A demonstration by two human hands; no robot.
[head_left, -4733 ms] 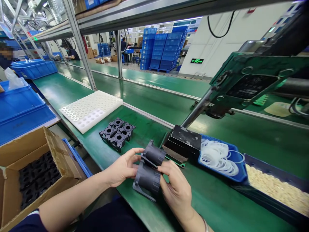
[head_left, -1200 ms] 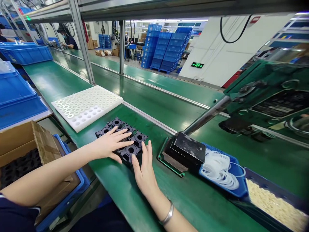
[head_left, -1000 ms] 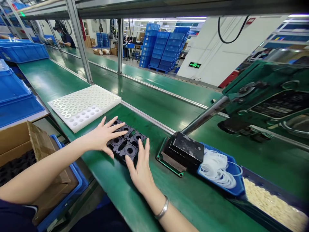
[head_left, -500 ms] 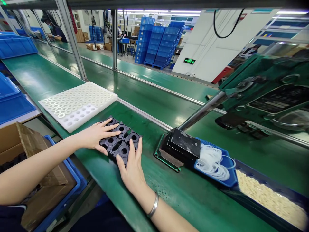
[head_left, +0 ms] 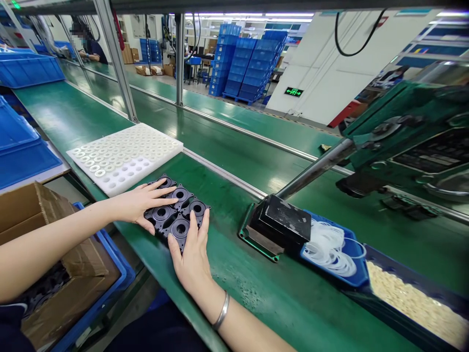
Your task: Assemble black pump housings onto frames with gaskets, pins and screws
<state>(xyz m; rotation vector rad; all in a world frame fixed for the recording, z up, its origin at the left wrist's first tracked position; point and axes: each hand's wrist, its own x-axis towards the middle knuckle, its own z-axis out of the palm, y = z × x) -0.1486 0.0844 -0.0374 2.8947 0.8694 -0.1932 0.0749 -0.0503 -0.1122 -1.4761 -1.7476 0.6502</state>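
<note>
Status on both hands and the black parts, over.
Left hand spread over black parts, fingers resting on top; right hand against their near right side. Parts grouped on green bench. Nothing visibly blocking.

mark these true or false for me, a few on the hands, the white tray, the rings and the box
1. The left hand and right hand both touch the grouped black parts. True.
2. Every hollow in the white tray is filled. False: several nearer the black parts are empty.
3. The silver bracelet is on the left wrist. False: it is on the right.
4. Thin white rings lie in a blue bin. True.
5. The cardboard box is empty. False: dark parts show inside.
</note>
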